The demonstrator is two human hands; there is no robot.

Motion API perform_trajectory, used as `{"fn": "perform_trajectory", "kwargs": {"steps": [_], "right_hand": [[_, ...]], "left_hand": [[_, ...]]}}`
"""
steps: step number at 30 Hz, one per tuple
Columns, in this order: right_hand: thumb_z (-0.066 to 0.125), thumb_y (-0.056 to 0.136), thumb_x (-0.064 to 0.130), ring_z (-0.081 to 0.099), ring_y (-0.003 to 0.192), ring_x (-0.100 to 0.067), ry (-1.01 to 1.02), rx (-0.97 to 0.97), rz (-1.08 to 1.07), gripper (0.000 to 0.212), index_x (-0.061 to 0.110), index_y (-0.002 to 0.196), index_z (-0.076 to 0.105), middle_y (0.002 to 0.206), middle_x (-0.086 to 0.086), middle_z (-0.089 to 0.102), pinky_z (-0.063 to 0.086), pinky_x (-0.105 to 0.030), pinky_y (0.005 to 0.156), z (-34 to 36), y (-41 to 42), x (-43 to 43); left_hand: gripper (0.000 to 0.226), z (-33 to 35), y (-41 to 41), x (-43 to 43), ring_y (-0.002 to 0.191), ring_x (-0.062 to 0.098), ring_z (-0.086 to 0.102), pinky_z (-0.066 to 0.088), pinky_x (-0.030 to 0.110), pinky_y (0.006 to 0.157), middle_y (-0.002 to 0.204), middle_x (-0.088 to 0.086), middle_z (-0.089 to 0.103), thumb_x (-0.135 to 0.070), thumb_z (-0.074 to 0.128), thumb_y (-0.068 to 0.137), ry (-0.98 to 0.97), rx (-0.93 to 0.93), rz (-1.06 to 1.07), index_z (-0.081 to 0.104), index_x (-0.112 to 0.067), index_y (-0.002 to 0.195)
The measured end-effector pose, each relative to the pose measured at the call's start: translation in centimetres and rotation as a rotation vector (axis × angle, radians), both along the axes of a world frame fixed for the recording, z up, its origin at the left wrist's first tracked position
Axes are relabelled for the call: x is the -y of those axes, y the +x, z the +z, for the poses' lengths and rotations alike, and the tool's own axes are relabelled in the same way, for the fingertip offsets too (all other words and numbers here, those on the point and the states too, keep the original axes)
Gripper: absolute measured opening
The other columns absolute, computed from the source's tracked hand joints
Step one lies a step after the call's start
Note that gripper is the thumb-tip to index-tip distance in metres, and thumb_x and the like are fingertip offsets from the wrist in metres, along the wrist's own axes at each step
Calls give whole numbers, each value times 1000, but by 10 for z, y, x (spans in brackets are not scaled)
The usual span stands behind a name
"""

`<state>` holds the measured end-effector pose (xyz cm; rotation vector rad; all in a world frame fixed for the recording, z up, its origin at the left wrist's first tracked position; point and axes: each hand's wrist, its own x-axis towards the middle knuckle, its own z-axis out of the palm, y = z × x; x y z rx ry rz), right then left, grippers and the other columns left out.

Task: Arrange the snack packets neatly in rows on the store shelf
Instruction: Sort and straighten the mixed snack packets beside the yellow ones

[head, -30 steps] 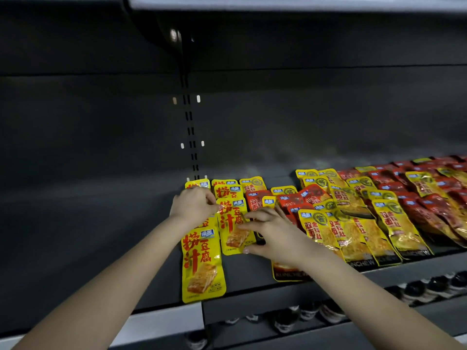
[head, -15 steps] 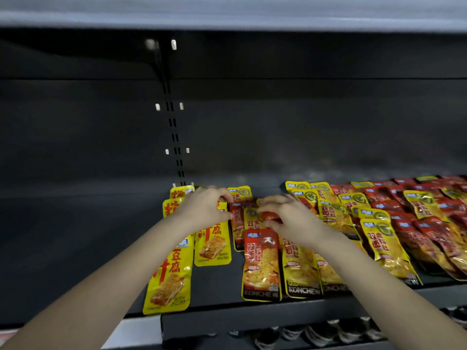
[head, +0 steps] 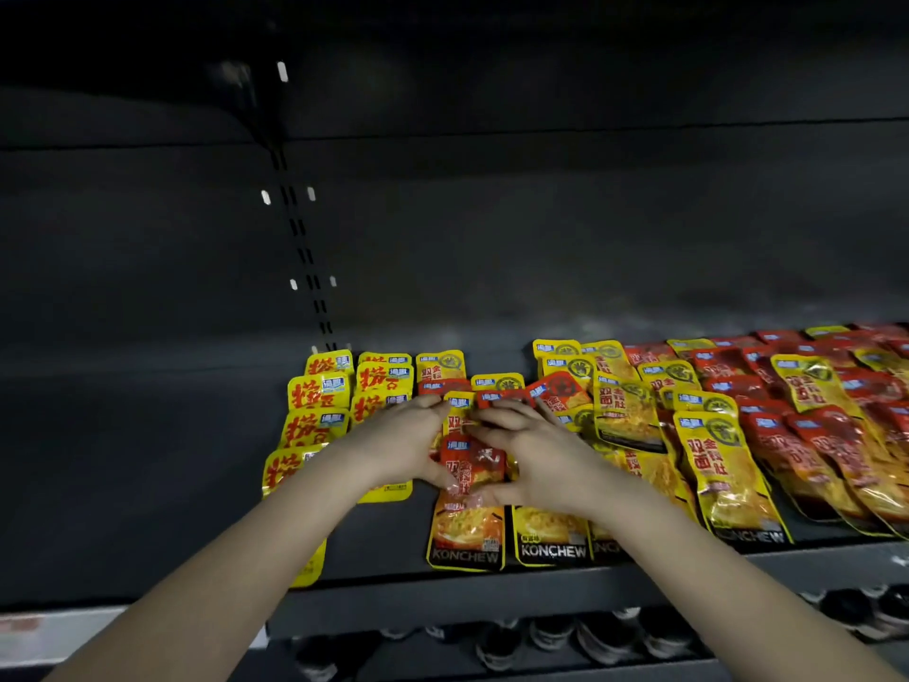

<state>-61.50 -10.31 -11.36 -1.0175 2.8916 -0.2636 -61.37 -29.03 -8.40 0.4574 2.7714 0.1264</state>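
Snack packets lie flat on a dark store shelf point(head: 147, 484). Two overlapping columns of yellow packets point(head: 319, 391) fill the left part. A column of red-and-yellow packets point(head: 467, 534) runs down the middle. My left hand point(head: 398, 447) and my right hand point(head: 531, 460) flank that column, each gripping a side of the red packet point(head: 472, 465) between them, thumbs at its lower edge. More yellow packets point(head: 718, 465) and red packets point(head: 806, 435) lie overlapped to the right.
The shelf's back wall has a slotted upright point(head: 300, 238). The shelf's left part is bare. Below the front edge point(head: 442, 603) a lower shelf holds several dark-capped bottles point(head: 600, 637). An upper shelf overhangs at the top.
My left hand has left the yellow column and moved right; both hands have come together around the red packet in the middle column. The camera has shifted closer.
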Motion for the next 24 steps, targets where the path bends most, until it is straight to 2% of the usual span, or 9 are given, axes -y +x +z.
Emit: {"fn": "perform_trajectory", "kwargs": {"steps": [7,15,22,24], "right_hand": [[57,77,62,6,143,-8,17,33,44,81,27,145,30,154,16,17,2,-45,118,2,-10,-12],[58,75,64,6,142,-4,-9,67,22,83,29,145,29,152,22,20,8,-47,118,-1,-24,-47],[60,76,60,4,143,-5,-8,92,8,82,29,145,28,152,21,20,6,-48,118,3,-31,-75],[59,77,59,4,143,-5,1,92,9,82,28,146,28,152,21,20,6,-48,118,4,-32,-80]], "left_hand": [[86,-9,8,-11,146,22,4,14,34,116,158,0,-9,-41,57,90,85,69,68,1,-17,151],[80,-15,4,-42,146,19,-2,11,33,118,157,-3,-14,-37,51,94,208,95,97,-3,-21,150],[81,-18,-7,-71,145,28,-3,11,40,118,157,-3,-14,-40,50,94,196,106,96,-5,-21,150],[80,-19,-9,-77,145,26,-2,10,37,117,157,-3,-15,-39,48,94,197,93,83,-5,-20,150]]}}
